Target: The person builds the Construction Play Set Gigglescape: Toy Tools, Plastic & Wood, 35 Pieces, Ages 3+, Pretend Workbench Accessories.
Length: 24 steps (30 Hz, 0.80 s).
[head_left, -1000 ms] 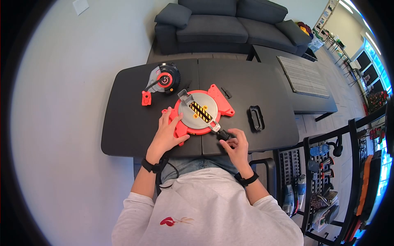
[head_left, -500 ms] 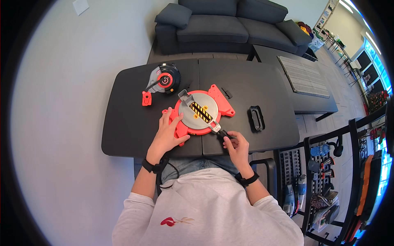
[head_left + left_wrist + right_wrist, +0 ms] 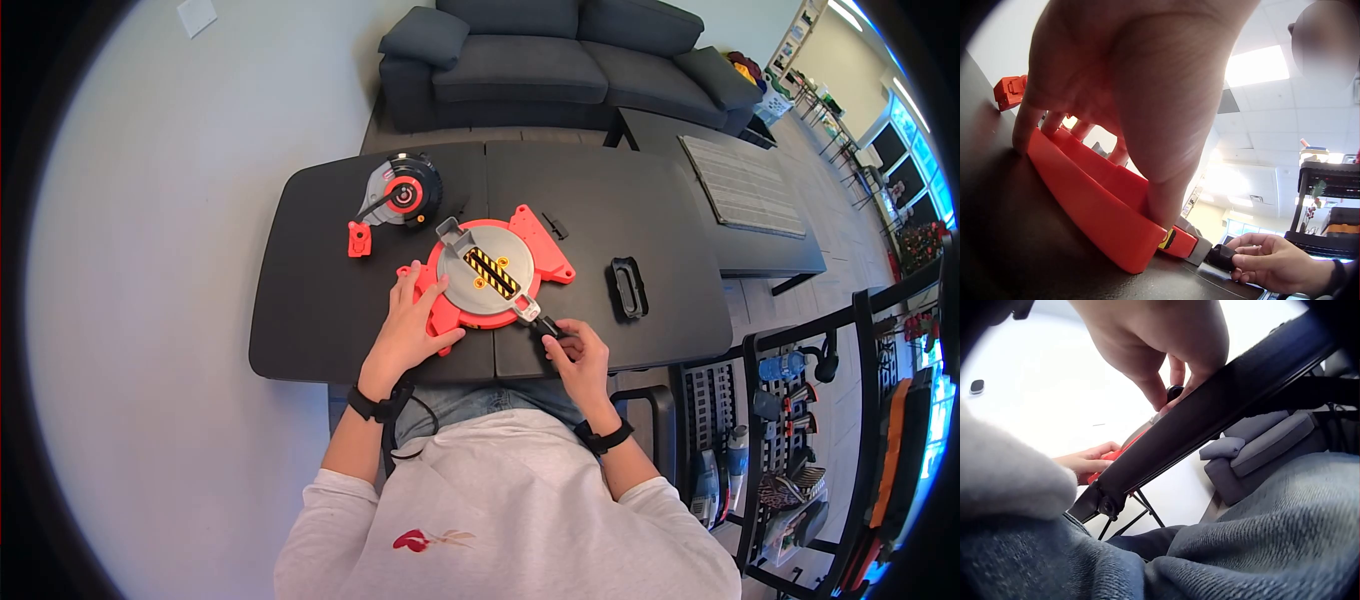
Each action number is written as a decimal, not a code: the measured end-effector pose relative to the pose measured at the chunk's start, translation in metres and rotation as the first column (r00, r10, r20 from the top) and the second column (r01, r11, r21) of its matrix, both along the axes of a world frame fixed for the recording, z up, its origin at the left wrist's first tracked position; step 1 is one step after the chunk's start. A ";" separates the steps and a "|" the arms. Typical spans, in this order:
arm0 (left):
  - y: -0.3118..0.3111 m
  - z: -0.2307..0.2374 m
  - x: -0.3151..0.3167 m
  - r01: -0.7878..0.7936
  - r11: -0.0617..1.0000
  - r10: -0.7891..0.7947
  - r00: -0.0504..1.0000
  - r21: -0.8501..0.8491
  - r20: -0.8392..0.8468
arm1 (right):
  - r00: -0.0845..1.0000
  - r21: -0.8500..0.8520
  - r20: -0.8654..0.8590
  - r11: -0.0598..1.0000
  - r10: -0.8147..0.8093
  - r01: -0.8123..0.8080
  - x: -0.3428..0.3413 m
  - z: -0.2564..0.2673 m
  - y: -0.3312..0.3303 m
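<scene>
Pinching the black knob between thumb and fingertips, the right hand worked near the table edge; the left hand was spread over a red wing of the round base, which lay flat on the tabletop. From my remote seat I judged the base light, stiff and slick, best steadied by its red rim. Beyond it stood the black-and-gray unit, with the black tray off to the right, seemingly in nobody's way.
</scene>
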<state>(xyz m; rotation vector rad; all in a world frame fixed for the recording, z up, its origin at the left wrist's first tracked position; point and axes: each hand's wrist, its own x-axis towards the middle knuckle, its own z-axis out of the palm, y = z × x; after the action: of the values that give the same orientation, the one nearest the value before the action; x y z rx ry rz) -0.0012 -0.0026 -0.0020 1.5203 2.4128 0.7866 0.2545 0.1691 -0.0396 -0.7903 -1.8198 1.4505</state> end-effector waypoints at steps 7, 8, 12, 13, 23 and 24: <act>0.000 0.003 0.001 -0.002 1.000 0.002 1.000 -0.010 0.031 | 1.000 0.029 0.017 1.000 0.010 -0.010 0.001 0.000 0.000; 0.000 0.002 0.001 0.000 1.000 0.000 1.000 -0.007 0.026 | 1.000 0.006 0.013 1.000 0.008 -0.008 0.001 0.000 0.000; 0.000 0.000 0.001 0.003 1.000 -0.003 1.000 -0.004 0.014 | 1.000 -0.009 0.013 1.000 0.005 -0.005 0.001 -0.001 0.000; 0.000 0.000 0.001 0.001 1.000 -0.001 1.000 -0.007 0.017 | 1.000 -0.011 0.011 1.000 0.006 -0.006 0.001 0.000 -0.001; 0.000 -0.002 0.001 -0.001 1.000 0.001 1.000 0.006 -0.009 | 1.000 -0.002 0.015 1.000 0.007 -0.007 0.001 0.002 -0.001; 0.000 -0.001 0.001 -0.001 1.000 0.001 1.000 0.006 -0.008 | 1.000 -0.001 0.021 1.000 0.007 -0.007 0.001 0.003 -0.001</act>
<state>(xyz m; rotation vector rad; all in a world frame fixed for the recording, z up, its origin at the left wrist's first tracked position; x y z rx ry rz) -0.0005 -0.0026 -0.0035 1.5279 2.4194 0.7895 0.2552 0.1678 -0.0369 -0.8029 -1.8393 1.4522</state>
